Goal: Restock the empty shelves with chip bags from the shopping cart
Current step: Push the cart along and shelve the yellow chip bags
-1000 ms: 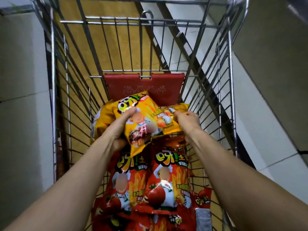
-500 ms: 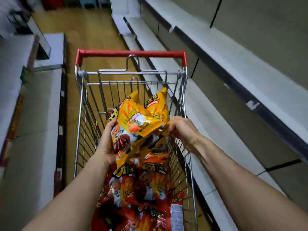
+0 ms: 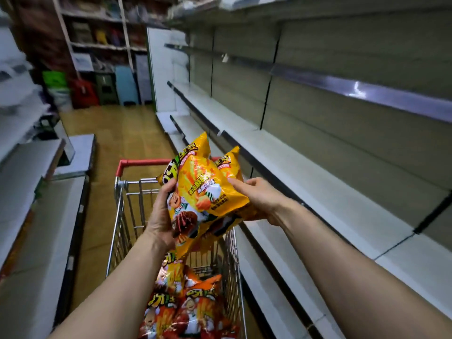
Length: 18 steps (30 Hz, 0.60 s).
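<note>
Left hand [image 3: 160, 216] and right hand [image 3: 260, 200] are both clamped on the yellow chip bags [image 3: 204, 192], one at each side edge, thumbs over the front. The pair hangs above the shopping cart [image 3: 121, 216], clear of its wire rim, with the red chip bags [image 3: 193, 311] piled inside at 6 o'clock. Bare shelves [image 3: 318, 189] run along from 1 to 4 o'clock, their front lip just beside the right wrist. Open floor [image 3: 122, 133] stretches away at 11 o'clock. Since half a second ago the bags have risen well above the cart and swung towards the shelf side.
</note>
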Each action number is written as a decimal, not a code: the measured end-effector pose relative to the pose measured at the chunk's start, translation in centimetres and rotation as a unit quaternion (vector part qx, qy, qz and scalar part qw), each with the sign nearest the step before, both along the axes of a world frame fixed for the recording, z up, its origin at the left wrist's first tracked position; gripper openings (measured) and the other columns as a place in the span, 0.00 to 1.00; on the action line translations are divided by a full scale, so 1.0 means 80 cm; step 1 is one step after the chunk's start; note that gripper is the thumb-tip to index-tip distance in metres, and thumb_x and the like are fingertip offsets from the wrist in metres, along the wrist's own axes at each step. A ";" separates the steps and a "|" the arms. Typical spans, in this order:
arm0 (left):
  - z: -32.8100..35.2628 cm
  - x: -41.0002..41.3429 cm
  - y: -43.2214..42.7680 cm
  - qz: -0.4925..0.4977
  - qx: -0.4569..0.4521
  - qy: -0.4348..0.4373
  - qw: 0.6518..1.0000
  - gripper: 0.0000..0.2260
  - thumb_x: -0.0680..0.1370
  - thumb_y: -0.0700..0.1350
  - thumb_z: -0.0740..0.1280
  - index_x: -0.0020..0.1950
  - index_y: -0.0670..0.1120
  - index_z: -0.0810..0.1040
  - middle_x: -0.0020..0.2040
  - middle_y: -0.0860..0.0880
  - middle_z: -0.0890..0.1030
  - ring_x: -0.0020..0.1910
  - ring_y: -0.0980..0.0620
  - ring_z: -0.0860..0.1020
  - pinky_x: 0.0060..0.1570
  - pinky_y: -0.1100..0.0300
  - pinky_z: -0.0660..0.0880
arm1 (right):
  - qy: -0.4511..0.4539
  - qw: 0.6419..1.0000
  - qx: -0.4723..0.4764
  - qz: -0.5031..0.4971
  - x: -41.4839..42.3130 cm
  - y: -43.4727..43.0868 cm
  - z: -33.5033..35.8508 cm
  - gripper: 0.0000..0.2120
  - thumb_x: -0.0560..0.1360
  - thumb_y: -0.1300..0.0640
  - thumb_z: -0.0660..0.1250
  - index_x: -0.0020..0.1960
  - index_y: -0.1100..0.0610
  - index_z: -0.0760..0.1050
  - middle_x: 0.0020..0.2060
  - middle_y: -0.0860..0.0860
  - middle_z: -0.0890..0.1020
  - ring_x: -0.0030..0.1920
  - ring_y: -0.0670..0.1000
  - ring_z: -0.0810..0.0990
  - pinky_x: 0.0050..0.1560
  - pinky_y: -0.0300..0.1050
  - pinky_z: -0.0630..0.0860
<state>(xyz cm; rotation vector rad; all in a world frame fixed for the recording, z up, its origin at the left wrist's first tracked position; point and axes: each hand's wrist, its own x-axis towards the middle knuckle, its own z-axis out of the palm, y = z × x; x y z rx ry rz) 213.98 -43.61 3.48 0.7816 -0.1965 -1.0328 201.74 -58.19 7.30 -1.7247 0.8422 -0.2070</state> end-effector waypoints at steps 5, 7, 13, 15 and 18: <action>0.065 -0.039 -0.015 -0.021 -0.058 -0.041 0.997 0.26 0.80 0.57 0.55 0.39 0.44 0.87 0.43 0.43 0.86 0.39 0.46 0.85 0.35 0.52 0.82 | 0.038 0.994 -0.100 0.011 -0.040 -0.010 0.048 0.50 0.58 0.22 0.68 0.67 0.56 0.70 0.62 0.55 0.79 0.58 0.57 0.80 0.61 0.54 0.76; 0.088 -0.053 -0.020 -0.026 -0.077 -0.056 0.995 0.23 0.79 0.56 0.58 0.41 0.44 0.87 0.45 0.43 0.85 0.40 0.45 0.85 0.37 0.50 0.82 | -0.003 0.996 -0.086 -0.027 -0.060 -0.022 0.055 0.57 0.48 0.20 0.70 0.68 0.52 0.70 0.60 0.53 0.80 0.57 0.56 0.81 0.61 0.57 0.77; 0.140 -0.090 -0.035 -0.040 -0.119 -0.078 0.989 0.22 0.79 0.55 0.57 0.43 0.45 0.87 0.46 0.44 0.85 0.42 0.45 0.85 0.42 0.49 0.82 | -0.130 0.985 -0.070 -0.089 -0.155 -0.010 0.112 0.23 0.70 0.44 0.75 0.59 0.54 0.74 0.51 0.52 0.84 0.48 0.52 0.85 0.49 0.50 0.82; 0.155 -0.108 -0.044 -0.046 -0.133 -0.081 0.987 0.24 0.80 0.55 0.56 0.40 0.45 0.87 0.43 0.45 0.85 0.40 0.46 0.85 0.39 0.50 0.82 | -0.141 0.980 -0.096 -0.099 -0.182 -0.017 0.125 0.24 0.71 0.46 0.74 0.61 0.55 0.73 0.53 0.53 0.83 0.49 0.53 0.84 0.49 0.49 0.82; 0.182 -0.141 -0.060 -0.069 -0.156 -0.096 0.981 0.25 0.81 0.53 0.55 0.36 0.45 0.87 0.39 0.46 0.85 0.35 0.48 0.84 0.33 0.53 0.82 | -0.163 0.971 -0.120 -0.124 -0.222 -0.019 0.145 0.26 0.71 0.46 0.74 0.63 0.54 0.71 0.55 0.53 0.82 0.52 0.53 0.83 0.56 0.53 0.80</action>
